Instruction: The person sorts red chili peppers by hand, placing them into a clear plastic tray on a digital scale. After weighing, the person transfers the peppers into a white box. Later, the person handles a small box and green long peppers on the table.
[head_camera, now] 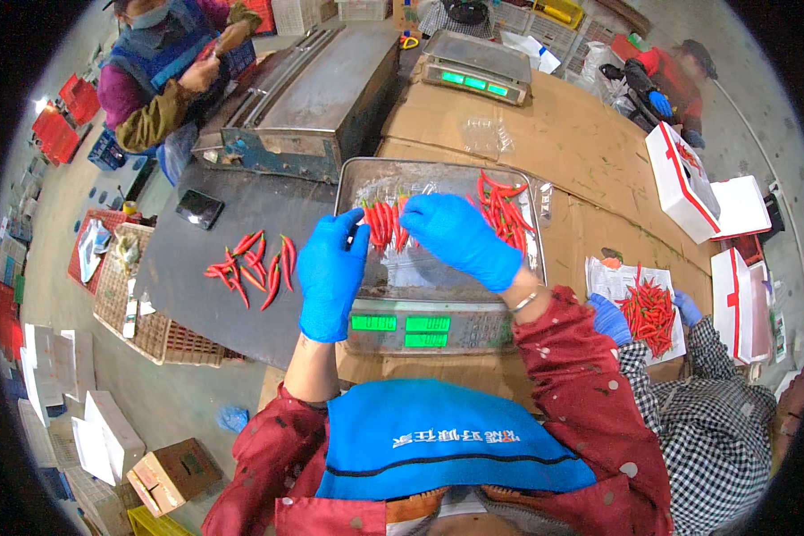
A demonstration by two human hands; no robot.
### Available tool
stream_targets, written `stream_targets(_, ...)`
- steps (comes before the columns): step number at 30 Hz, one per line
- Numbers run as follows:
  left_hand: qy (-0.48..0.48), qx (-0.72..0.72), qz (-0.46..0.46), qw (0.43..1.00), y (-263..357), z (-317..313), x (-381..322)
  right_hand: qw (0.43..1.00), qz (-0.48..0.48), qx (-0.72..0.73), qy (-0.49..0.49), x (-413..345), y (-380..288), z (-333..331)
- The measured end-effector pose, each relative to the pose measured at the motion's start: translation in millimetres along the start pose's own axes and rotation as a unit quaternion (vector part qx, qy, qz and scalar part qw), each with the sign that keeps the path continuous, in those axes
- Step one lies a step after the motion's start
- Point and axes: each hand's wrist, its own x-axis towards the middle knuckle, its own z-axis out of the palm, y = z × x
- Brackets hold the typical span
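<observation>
My left hand [333, 275], in a blue glove, is at the left end of a short row of red chili peppers [378, 224]. Its thumb and forefinger are slightly apart near the end pepper; whether they touch it is unclear. Gloved alike, my right hand [462, 238] reaches over the row's right end with curled fingers, and its fingertips hide what is between them. Clear shiny plastic shows around the row. Below lies the metal pan [435, 285] of a digital scale with a lit green display [402, 329]. A looser heap of chili peppers [506, 208] lies at the pan's right side.
Loose chili peppers [251, 261] and a black phone [199, 209] lie on the dark tabletop left. A metal machine [308, 100] and second scale [476, 67] stand beyond. At right, a co-worker's gloved hand [608, 318] is beside chilies on newspaper [599, 275]. Two other people are farther off.
</observation>
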Motion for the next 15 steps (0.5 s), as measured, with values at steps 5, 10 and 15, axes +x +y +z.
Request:
stream_targets(5,0.006,0.006,0.005,1.000,-6,-2,1,1.000,-0.027,0.002,-0.006,7,7,19)
stream_targets(10,0.012,-0.004,-0.006,1.000,-8,-2,-2,0.980,0.174,0.021,0.098,-33,32,-26)
stream_targets(15,-0.013,-0.019,0.024,0.999,3,10,-1,0.972,0.233,-0.033,-0.017,-65,18,-23)
